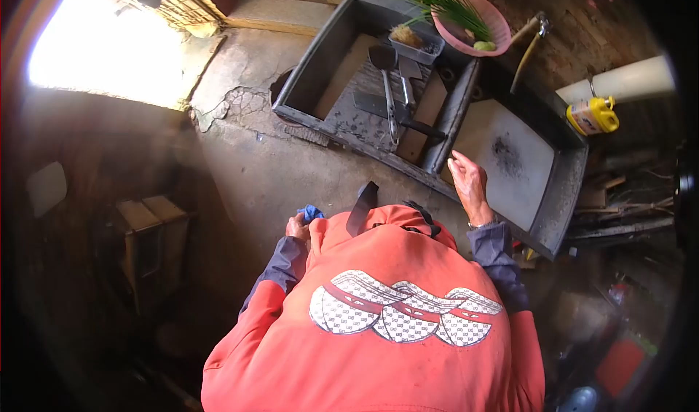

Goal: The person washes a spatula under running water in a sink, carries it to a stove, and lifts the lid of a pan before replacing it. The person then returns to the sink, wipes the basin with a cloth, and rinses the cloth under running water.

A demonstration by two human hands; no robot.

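- Reference: the grey two-basin sink (pixel 460 112) ahead of me; all locations below are given from it.
- My left hand (pixel 297 226): on the near side of the sink, well apart from it; fingers closed around a crumpled blue cloth (pixel 313 213).
- My right hand (pixel 470 183): at the near rim of the sink, close to the divider; fingers bent, palm partly turned in. I cannot tell whether the fingertips pinch anything or touch the rim.
- Left basin of the sink: a ladle (pixel 382 57) and a dark-handled cleaver (pixel 371 104) lie on the ridged, wet-looking surface; a small plastic tub (pixel 429 49) carrying a yellowish clump (pixel 405 36) sits towards the far end.
- Right basin of the sink: pale, flat bottom with a dark stain (pixel 506 153) near its middle.
- Far edge of the sink: a pink basket (pixel 502 30) with long green stalks (pixel 451 1); a tap (pixel 542 25) stands to its right.
- Right of the sink: a yellow bottle (pixel 593 116), a pale pipe (pixel 633 81) behind it, and stacked sticks (pixel 619 219) lower down.
- Left of the sink: bare floor (pixel 247 172), its surface cracked in one patch (pixel 247 110); farther left, a glaring bright opening (pixel 109 55) and, in shadow, a wooden stool (pixel 149 215).
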